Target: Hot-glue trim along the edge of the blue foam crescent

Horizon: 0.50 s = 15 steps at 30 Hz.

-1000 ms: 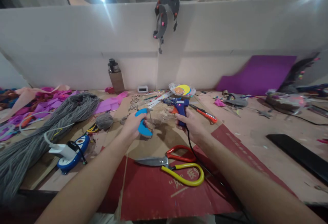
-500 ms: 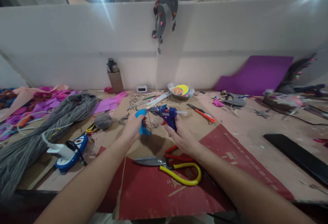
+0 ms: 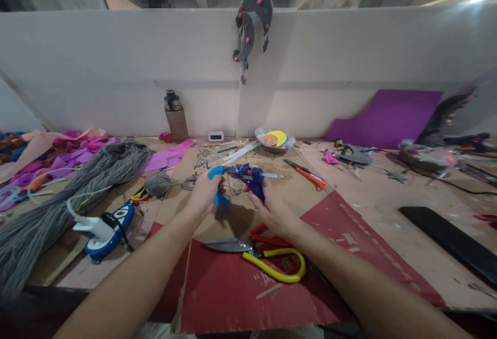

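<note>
My right hand (image 3: 264, 203) is closed round the handle of a blue hot glue gun (image 3: 254, 181), a whitish glue stick (image 3: 272, 175) poking out of its back end. The gun's nozzle points left, close against the curved bright-blue piece (image 3: 222, 197) that my left hand (image 3: 205, 190) pinches; whether the two touch I cannot tell. That piece looks like a crescent cut from felt or foam. Below both hands lie large scissors (image 3: 229, 245) with one red and one yellow handle, on the red part of the cardboard (image 3: 233, 297).
Left are grey yarn (image 3: 89, 178), a small yarn ball (image 3: 157, 184) and a blue power strip (image 3: 111, 238) with a white plug. An orange utility knife (image 3: 306, 173) lies behind my right hand. A dish (image 3: 275, 148) with yellow pieces stands at the back, a black slab (image 3: 446, 243) right.
The glue gun in my right hand has tipped slightly and shifted a little left. The blue piece stays in my left hand. The whole view has dropped slightly in the picture.
</note>
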Motion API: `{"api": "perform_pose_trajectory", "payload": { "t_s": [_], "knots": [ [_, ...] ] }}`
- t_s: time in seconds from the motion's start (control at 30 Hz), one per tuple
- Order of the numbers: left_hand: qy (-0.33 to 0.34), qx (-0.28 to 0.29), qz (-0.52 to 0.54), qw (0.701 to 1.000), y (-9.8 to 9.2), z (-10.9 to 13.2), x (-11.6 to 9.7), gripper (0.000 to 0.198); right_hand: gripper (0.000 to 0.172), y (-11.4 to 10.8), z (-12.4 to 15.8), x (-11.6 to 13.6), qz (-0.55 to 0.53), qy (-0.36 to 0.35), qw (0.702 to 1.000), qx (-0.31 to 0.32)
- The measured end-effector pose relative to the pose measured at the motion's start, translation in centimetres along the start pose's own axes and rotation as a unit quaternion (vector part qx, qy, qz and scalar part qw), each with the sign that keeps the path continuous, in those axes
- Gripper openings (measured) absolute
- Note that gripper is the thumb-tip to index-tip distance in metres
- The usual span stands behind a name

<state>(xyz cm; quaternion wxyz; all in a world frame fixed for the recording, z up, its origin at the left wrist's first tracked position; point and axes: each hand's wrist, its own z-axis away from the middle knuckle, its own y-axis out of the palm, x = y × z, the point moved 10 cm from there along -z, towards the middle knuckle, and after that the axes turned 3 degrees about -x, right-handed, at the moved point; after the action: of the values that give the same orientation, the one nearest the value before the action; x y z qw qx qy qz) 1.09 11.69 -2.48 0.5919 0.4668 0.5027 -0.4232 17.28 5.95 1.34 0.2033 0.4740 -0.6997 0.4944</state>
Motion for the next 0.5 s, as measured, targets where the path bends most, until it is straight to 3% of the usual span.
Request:
{"api": "perform_pose_trajectory", "payload": {
  "t_s": [0.5],
  "knots": [
    [0.029,0.006,-0.057,0.998,0.0,-0.1,0.01,0.006,0.03,-0.01,0.21,-0.24,0.04,0.004,0.999,0.002]
  ]
}}
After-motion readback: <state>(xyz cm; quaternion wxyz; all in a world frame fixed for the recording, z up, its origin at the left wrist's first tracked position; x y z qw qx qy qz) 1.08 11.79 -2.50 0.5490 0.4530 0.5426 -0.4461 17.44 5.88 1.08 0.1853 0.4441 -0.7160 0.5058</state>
